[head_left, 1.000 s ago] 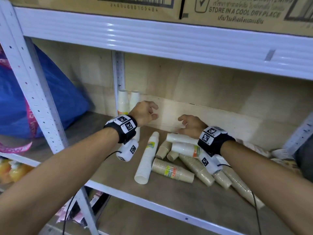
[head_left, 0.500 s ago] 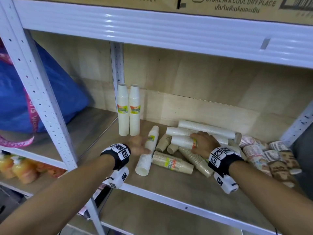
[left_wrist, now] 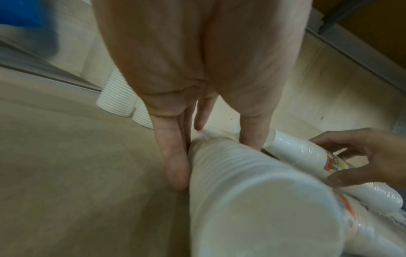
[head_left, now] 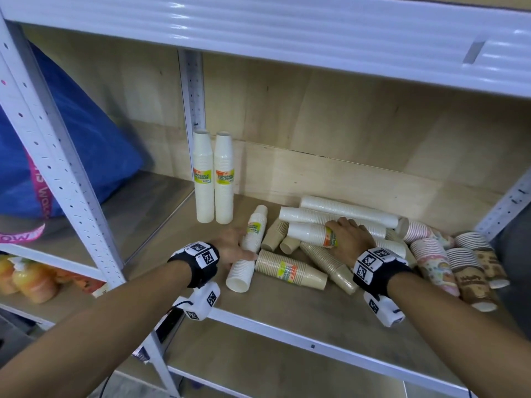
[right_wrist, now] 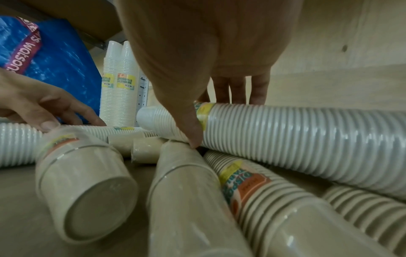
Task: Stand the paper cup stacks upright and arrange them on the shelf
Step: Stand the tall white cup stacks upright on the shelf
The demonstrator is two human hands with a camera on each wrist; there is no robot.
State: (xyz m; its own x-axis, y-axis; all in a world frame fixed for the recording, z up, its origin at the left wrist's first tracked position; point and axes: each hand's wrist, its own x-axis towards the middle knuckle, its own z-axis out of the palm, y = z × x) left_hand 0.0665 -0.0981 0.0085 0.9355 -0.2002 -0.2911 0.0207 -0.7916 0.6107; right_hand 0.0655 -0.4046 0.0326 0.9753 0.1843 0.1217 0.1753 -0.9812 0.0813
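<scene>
The wooden shelf [head_left: 287, 305] in a white metal rack carries a heap of fallen cup stacks. Nearest, the left hand [head_left: 230, 248] wraps thumb and fingers around a lying white stack [head_left: 247, 254], beside a tan stack [head_left: 290, 270]. The right hand [head_left: 349, 239] grips a labelled white stack [head_left: 309, 234] atop the pile. Behind, two upright white stacks [head_left: 214, 179] stand touching at the back corner.
</scene>
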